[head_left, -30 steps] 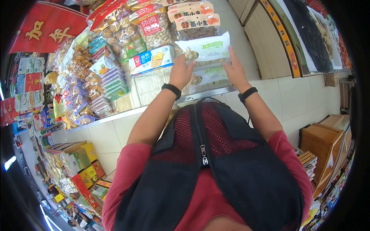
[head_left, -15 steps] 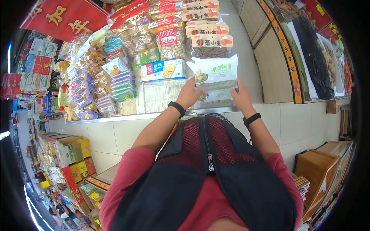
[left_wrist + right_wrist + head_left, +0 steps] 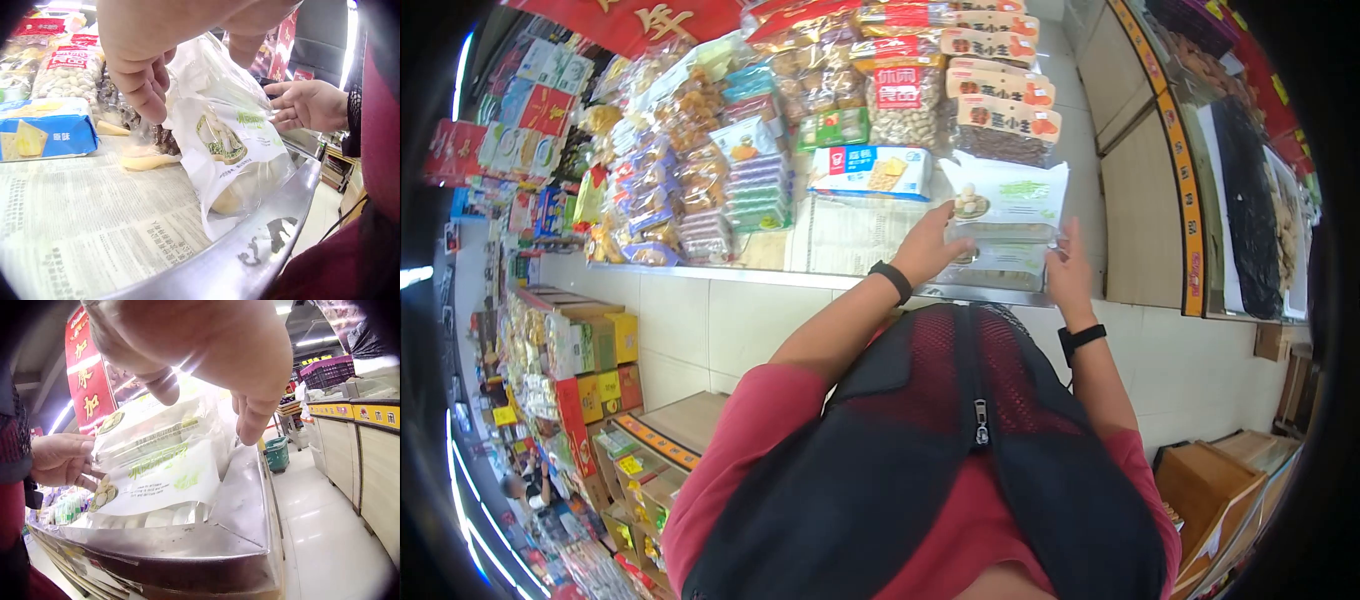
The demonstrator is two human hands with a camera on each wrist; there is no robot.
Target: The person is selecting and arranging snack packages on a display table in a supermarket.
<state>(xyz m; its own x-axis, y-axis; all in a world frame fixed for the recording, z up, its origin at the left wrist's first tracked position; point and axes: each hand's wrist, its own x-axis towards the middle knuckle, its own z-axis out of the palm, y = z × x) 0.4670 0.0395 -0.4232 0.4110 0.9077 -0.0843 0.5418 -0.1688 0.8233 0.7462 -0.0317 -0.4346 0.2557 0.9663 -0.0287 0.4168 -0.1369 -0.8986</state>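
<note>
A white-and-green clear-fronted package (image 3: 1018, 198) lies at the counter's front right corner, overlapping a similar one (image 3: 1007, 257) nearer the edge. At its left side is my left hand (image 3: 932, 246), fingers loosely extended and thumb over the lower package. My right hand (image 3: 1072, 275) is at the right side, index finger raised. In the left wrist view, the left hand's fingers (image 3: 147, 94) hang beside the packaging (image 3: 240, 140), and the right hand (image 3: 312, 107) reaches its far side with extended fingers. The right wrist view shows both packages stacked, the lower one (image 3: 164, 478) by the metal rim.
Left of the packages lies a blue-and-white cracker pack (image 3: 870, 172) above newspaper (image 3: 850, 235). Brown snack bags (image 3: 1007, 130) and a peanut bag (image 3: 902, 100) lie behind. A metal rim (image 3: 800, 280) borders the counter; another display counter (image 3: 1145, 200) stands to the right.
The head view has shifted, with the counter items appearing further right. The upper package has come down toward the front edge onto the lower one, and both hands' fingers have loosened from its sides.
</note>
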